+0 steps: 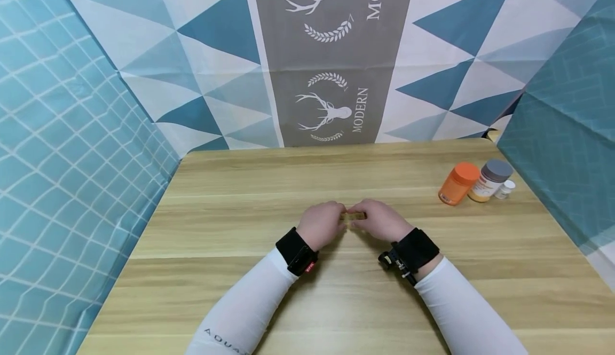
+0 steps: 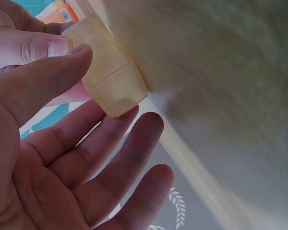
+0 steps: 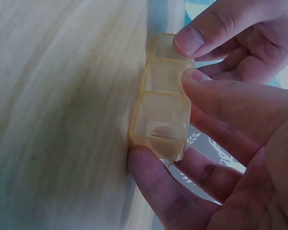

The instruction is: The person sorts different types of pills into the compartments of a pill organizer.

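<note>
A small translucent yellow pill box (image 3: 163, 115) with a row of compartments is held between both hands, low over the middle of the wooden table. My left hand (image 1: 321, 225) grips one end, its thumb against the side and fingertips at the end in the left wrist view. From the other side my right hand (image 1: 383, 220) pinches the pill box between thumb and fingers. The two thumbs sit close together along one edge in the right wrist view. Something small and dark shows faintly through the end compartment; what it is I cannot tell.
To the right on the wooden table (image 1: 216, 205) stand an orange bottle (image 1: 458, 184), a grey-lidded jar (image 1: 489, 181) and a small white bottle (image 1: 505, 189), close together. Patterned cloth (image 1: 211, 66) hangs behind the table, with blue cloths at both sides.
</note>
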`<state>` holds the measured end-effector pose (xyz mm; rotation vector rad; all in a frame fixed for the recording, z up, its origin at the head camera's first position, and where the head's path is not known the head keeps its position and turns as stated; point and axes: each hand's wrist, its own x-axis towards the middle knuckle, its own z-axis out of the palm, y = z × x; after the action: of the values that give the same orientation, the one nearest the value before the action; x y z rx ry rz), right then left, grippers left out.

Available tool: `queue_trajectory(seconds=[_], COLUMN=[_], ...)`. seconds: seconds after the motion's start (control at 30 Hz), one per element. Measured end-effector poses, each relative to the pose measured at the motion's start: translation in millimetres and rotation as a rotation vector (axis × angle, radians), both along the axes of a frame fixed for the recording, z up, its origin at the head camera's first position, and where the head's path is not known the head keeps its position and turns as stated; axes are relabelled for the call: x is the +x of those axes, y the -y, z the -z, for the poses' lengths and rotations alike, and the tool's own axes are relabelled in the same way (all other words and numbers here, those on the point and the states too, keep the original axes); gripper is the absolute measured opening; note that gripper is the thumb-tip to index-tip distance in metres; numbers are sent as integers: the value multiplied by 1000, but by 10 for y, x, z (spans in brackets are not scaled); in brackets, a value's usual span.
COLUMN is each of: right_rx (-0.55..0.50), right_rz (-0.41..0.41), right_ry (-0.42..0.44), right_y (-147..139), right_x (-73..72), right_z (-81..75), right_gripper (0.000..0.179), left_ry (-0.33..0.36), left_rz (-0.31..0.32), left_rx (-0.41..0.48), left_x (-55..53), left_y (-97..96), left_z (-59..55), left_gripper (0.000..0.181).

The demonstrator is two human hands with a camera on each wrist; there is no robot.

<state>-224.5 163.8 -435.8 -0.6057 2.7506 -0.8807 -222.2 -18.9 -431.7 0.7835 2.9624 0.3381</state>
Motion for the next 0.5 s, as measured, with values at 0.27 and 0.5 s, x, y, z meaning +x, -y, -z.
queue_trajectory(seconds=[0.27,0.5], right_rx=[4,-4], right_rz=[9,-6], right_ry=[2,4], right_y=[-16,-6], right_x=[15,5], right_z=[-6,-1], right_gripper=[34,35], left_ry=[-24,-25], left_rz=[34,52], left_rx=[8,0], left_x=[-25,-57], left_y=[-11,1], left_z=[-18,-7], left_gripper=[25,22])
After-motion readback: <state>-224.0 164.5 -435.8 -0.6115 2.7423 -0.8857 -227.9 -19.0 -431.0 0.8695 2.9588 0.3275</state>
